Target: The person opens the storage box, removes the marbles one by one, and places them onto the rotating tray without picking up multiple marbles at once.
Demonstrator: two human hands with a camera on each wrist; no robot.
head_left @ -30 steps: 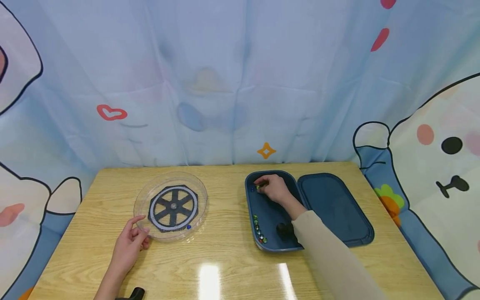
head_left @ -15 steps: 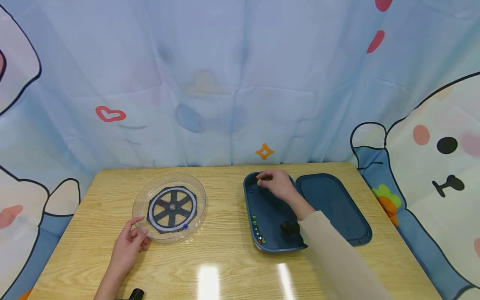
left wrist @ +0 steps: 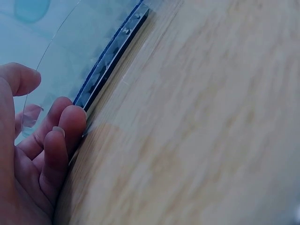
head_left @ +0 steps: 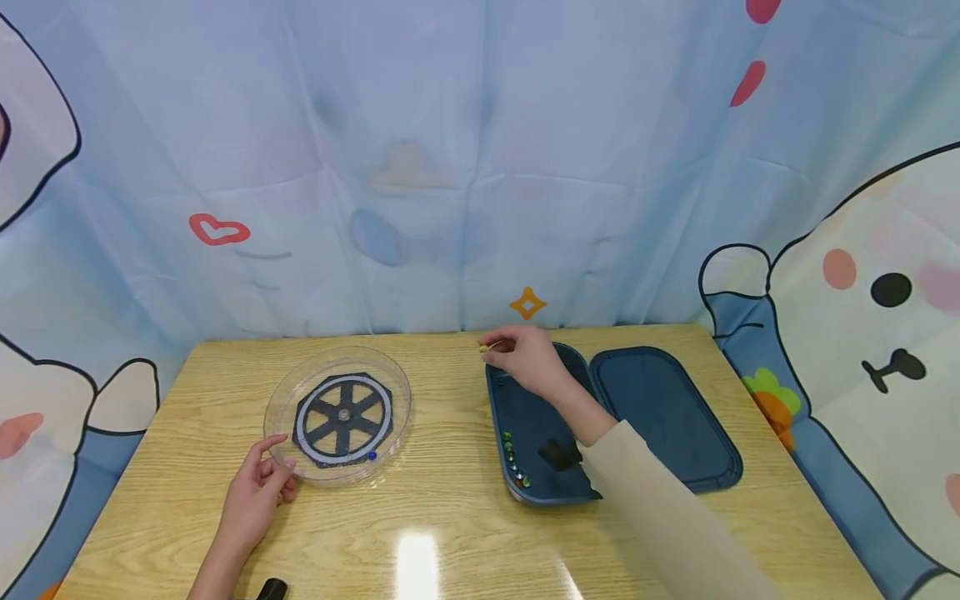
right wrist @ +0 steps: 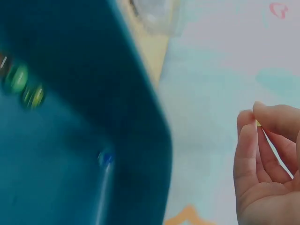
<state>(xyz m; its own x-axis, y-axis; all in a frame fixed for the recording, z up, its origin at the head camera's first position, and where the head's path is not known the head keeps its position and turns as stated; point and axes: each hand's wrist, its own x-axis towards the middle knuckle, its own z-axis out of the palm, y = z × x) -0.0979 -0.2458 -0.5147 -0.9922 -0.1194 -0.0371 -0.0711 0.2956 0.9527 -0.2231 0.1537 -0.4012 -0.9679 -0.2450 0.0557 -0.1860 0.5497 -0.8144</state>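
Observation:
My left hand (head_left: 258, 496) holds the near-left edge of a clear round dish (head_left: 322, 363), its clear wall passing between thumb and fingers in the left wrist view. Inside that dish lie a dark spoked wheel shape (head_left: 344, 415) and one blue marble (head_left: 372, 456). My right hand (head_left: 528, 358) pinches a small yellow marble (head_left: 483, 350) between thumb and fingertips, just beyond the far-left corner of a dark blue bin (head_left: 532, 417). Several marbles (head_left: 511, 458) line the bin's left wall. Another blue marble (right wrist: 106, 157) sits in a bin corner in the right wrist view.
To the right of the bin lies a flat dark blue lid (head_left: 663, 417). A black device (head_left: 560, 455) hangs below my right wrist, over the bin. The wooden table (head_left: 450, 400) ends at a printed curtain (head_left: 420, 208) behind.
My right hand has lifted the yellow marble out of the bin and carried it left past the rim. The blue marble in the dish has shifted slightly left. My left hand stays put.

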